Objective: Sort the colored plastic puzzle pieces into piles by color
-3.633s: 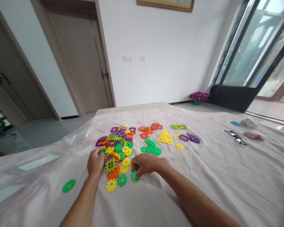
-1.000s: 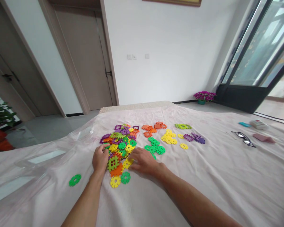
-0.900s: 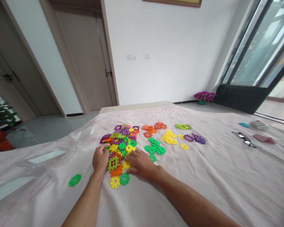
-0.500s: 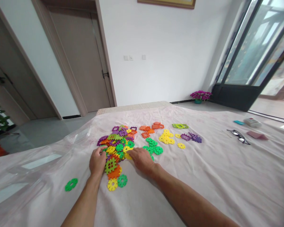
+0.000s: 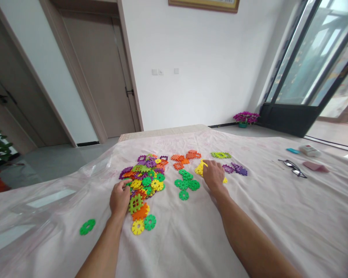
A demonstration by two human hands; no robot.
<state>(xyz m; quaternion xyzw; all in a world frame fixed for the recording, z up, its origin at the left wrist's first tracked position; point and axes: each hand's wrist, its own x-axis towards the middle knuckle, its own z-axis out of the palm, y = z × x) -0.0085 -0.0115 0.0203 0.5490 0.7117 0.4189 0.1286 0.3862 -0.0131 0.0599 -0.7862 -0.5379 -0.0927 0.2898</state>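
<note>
- Left hand (image 5: 119, 197): fingers bent at the left edge of the mixed pile (image 5: 146, 180); whether they pinch anything, I cannot tell.
- Right hand (image 5: 214, 173): well apart from the left, it partly covers the yellow group (image 5: 199, 168) on the cloth (image 5: 176, 239); its grip is hidden.
- Thin, flat pieces probably slide easily, so a low, light touch should serve best.
- Better to lift than drag, sparing the green group (image 5: 186, 175) and the purple pieces (image 5: 240, 169) nearby.
- The left hand would do well to press only gently.
</note>
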